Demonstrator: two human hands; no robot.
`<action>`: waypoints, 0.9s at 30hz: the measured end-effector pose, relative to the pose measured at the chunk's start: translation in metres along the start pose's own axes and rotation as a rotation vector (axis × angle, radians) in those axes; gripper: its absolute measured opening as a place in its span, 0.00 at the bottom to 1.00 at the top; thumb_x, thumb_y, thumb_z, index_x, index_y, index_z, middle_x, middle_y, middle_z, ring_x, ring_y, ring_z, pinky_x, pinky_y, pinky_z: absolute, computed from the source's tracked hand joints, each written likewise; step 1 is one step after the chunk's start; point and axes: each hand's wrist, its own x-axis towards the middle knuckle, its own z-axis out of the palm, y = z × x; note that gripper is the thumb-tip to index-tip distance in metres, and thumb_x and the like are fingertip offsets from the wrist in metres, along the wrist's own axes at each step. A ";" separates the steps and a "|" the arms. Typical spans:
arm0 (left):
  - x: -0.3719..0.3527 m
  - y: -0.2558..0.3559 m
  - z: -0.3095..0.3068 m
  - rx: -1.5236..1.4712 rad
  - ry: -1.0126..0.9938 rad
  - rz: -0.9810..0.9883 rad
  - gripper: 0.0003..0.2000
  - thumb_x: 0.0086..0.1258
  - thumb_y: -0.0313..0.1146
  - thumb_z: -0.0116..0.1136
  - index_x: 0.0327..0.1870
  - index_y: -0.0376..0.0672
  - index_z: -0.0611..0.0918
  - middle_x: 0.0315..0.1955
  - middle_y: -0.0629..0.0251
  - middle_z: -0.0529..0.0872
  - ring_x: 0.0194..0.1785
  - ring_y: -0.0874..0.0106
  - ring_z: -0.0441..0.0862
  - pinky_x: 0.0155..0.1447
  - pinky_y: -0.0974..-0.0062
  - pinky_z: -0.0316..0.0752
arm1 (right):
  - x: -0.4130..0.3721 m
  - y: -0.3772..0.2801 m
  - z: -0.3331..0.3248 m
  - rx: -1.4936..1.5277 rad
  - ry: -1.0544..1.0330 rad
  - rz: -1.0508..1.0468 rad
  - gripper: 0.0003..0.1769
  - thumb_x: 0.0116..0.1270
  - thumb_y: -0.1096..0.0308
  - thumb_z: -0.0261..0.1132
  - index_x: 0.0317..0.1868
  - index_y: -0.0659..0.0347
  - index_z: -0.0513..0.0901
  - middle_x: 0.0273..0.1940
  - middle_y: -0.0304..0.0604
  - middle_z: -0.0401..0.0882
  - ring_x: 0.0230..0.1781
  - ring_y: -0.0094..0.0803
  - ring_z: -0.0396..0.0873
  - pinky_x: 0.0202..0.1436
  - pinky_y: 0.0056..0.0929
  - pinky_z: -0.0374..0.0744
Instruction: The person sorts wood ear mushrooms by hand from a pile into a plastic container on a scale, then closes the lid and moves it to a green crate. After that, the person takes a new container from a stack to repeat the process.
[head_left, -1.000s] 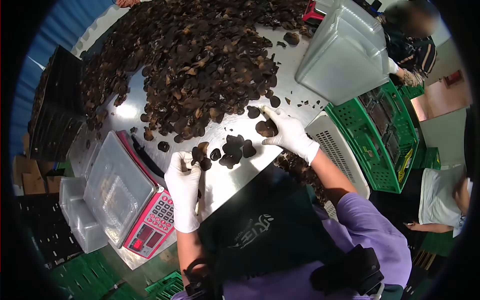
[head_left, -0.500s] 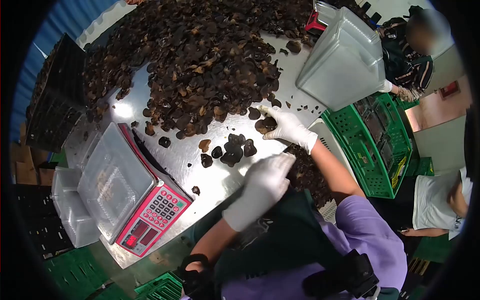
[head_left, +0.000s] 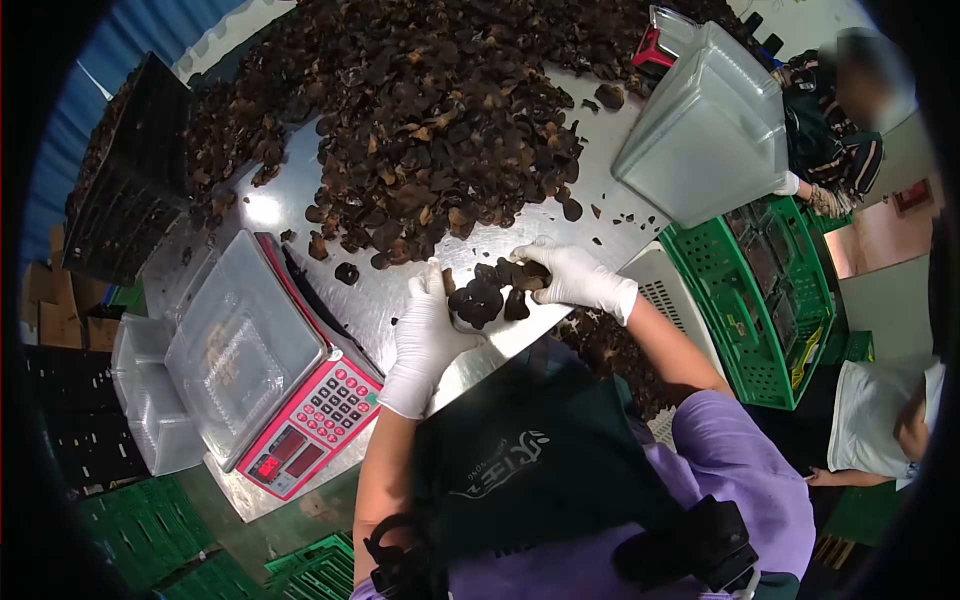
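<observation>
A small cluster of dark wood ear mushrooms [head_left: 478, 300] lies on the metal table between my gloved hands. My left hand [head_left: 425, 340] is at the cluster's left side, fingers stretched out and thumb apart, with nothing held in it. On the other side, my right hand [head_left: 582, 277] curls its fingers and thumb around a few brown wood ear pieces [head_left: 527, 277] at the cluster's edge. Beyond both hands rises a large heap of wood ear mushrooms [head_left: 440, 150]. White gloves cover both hands.
A red-framed digital scale [head_left: 300, 420] bearing a clear plastic box [head_left: 245, 350] stands at left. Stacked clear boxes [head_left: 710, 130] are at the right, near a green crate [head_left: 745, 300]. A white basket [head_left: 680, 300] of mushrooms adjoins the table edge. Another person [head_left: 830, 130] is at far right.
My left hand has swung forward and left from near my body to the cluster's left side. My right hand has drawn slightly nearer, and mushroom pieces are gathered closer together.
</observation>
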 end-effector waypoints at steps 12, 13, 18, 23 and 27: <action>0.011 0.027 0.037 -0.117 0.070 0.091 0.43 0.42 0.33 0.75 0.65 0.39 0.68 0.51 0.50 0.71 0.52 0.51 0.77 0.54 0.60 0.77 | -0.006 -0.020 0.038 -0.082 0.087 0.099 0.39 0.45 0.63 0.76 0.61 0.54 0.72 0.49 0.51 0.74 0.41 0.50 0.82 0.47 0.39 0.81; 0.011 0.027 0.041 -0.156 0.073 0.094 0.39 0.43 0.33 0.73 0.62 0.39 0.70 0.51 0.49 0.72 0.52 0.51 0.77 0.54 0.59 0.77 | -0.006 -0.019 0.043 -0.082 0.085 0.098 0.39 0.45 0.63 0.76 0.61 0.54 0.72 0.49 0.51 0.74 0.41 0.50 0.82 0.47 0.39 0.81; 0.009 0.024 0.066 -0.189 0.279 0.195 0.25 0.51 0.33 0.70 0.51 0.37 0.75 0.41 0.49 0.76 0.47 0.50 0.77 0.48 0.56 0.74 | -0.014 -0.026 0.049 0.174 0.250 0.086 0.27 0.47 0.71 0.74 0.50 0.56 0.77 0.45 0.45 0.78 0.45 0.47 0.81 0.49 0.37 0.80; 0.000 0.024 0.061 -0.314 0.452 0.245 0.21 0.53 0.33 0.69 0.47 0.39 0.76 0.40 0.49 0.77 0.44 0.49 0.77 0.47 0.55 0.72 | -0.007 -0.046 0.043 0.293 0.270 0.053 0.26 0.46 0.75 0.75 0.48 0.58 0.78 0.44 0.46 0.79 0.46 0.45 0.81 0.49 0.35 0.79; -0.036 0.023 -0.006 -0.243 0.548 0.167 0.21 0.50 0.22 0.66 0.48 0.41 0.76 0.41 0.52 0.75 0.43 0.51 0.78 0.47 0.59 0.76 | 0.011 -0.104 0.024 0.328 0.320 -0.172 0.29 0.45 0.77 0.75 0.51 0.57 0.79 0.43 0.47 0.79 0.45 0.45 0.81 0.47 0.34 0.80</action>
